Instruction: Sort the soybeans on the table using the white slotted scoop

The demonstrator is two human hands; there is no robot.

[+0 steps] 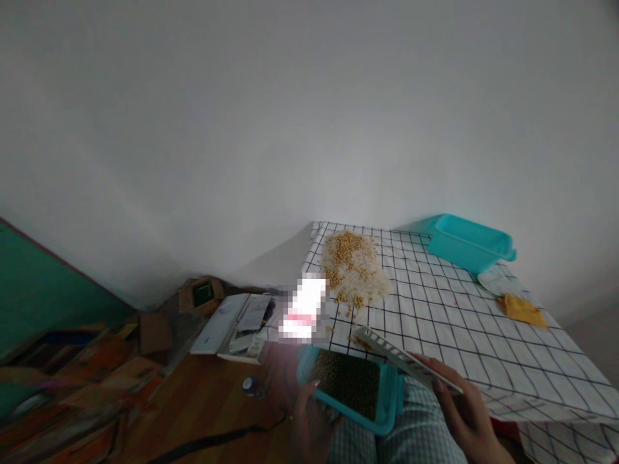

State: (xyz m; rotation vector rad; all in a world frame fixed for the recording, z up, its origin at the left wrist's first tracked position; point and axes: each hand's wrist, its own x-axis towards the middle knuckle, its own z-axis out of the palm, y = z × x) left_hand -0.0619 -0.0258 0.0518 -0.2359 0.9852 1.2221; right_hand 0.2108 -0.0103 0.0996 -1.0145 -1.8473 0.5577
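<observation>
My left hand (309, 419) is closed on the near left edge of a teal plastic container (389, 401), its thumb over the rim. Dark green beans (355, 386) with some yellowish ones at the left fill the container, held just off the table's front edge above my lap. In my right hand (461, 403) is a flat white slotted strip (403, 362), fingers closed round its near end. The strip's far end rests by a few yellow beans (360, 343) at the edge of the checked tablecloth (420, 303). Farther back lies a pile of yellow beans and pale grains (353, 264).
A teal basin (464, 245) stands at the back right against the wall, near a yellow cloth (523, 310). A blurred bright patch covers the table's left edge. Cardboard boxes (157, 332) and an open white box (222, 325) sit on the floor at left.
</observation>
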